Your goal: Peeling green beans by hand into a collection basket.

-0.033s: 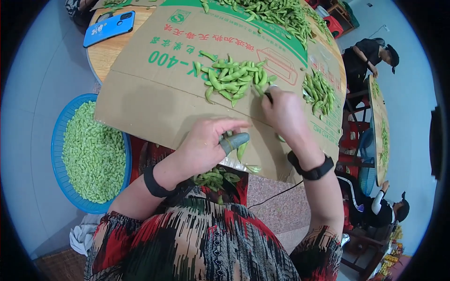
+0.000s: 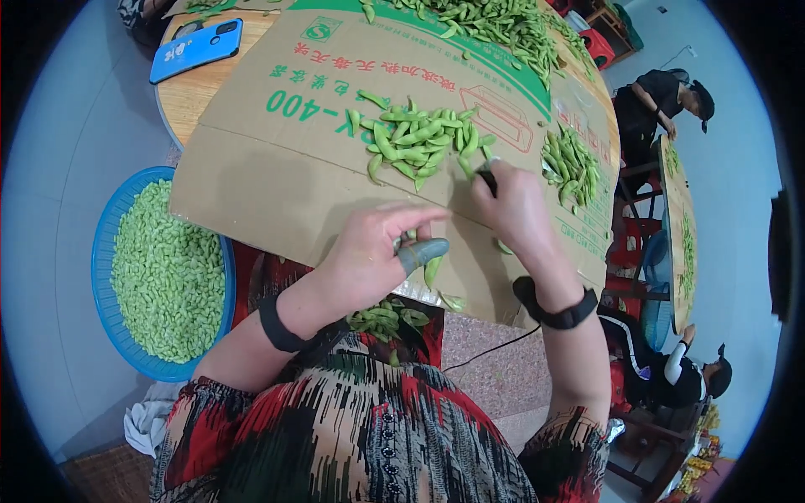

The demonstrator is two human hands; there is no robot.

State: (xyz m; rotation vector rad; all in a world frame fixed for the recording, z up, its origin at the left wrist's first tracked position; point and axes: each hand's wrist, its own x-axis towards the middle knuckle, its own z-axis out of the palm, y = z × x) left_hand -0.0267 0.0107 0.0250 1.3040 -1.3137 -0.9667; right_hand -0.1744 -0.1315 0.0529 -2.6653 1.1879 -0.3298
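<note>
On the brown printed cardboard [image 2: 243, 168] my left hand [image 2: 360, 251] has its index finger stretched out and other fingers curled; something green between them is too hidden to name. Its thumb wears a grey-green sleeve [image 2: 423, 252], with a green pod [image 2: 433, 271] just below. To the right, my right hand [image 2: 520, 210] is closed round a small dark object [image 2: 488, 179] with a pale tip, beside a loose pile of green pods [image 2: 419, 142]. A second small pile [image 2: 572, 168] lies right of that hand.
A large pod heap [image 2: 503, 33] covers the back, and a blue phone [image 2: 194, 52] lies at back left. A blue basket of shelled beans [image 2: 163, 277] stands left of me. Two other people [image 2: 658, 105] [image 2: 688, 377] are at another table [image 2: 679, 251] on the right.
My right hand has shifted very slightly, its fingertips a little lower and to the right. My left thumb has moved a touch rightward. The piles look the same.
</note>
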